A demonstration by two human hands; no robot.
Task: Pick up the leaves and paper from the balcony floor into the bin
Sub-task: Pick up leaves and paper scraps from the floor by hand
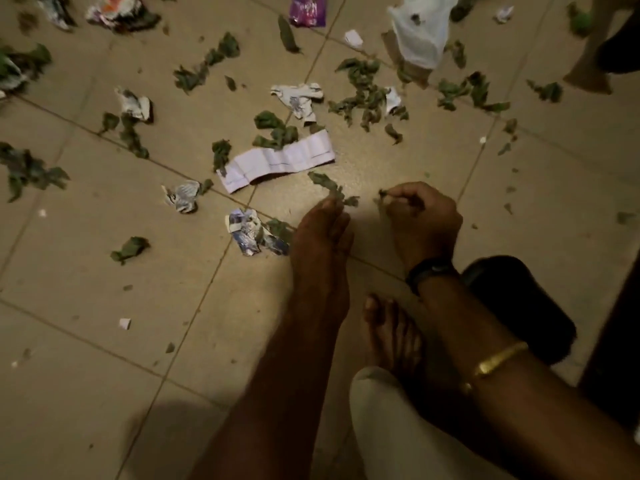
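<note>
Leaves (360, 95) lay everywhere; my right hand (422, 216) gripped leaf bits (382, 192), my left hand (322, 233) reached a leaf (327, 185), grip unclear; pinching came next.

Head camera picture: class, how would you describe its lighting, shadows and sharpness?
Head view: dim, yellowish light overall. Head view: the brightest patch of floor lies around the left hand and right hand, just below the white paper strip. Head view: a soft dark shadow covers the lower-left tiles. Head view: leaves at the left edge look smeared.
</note>
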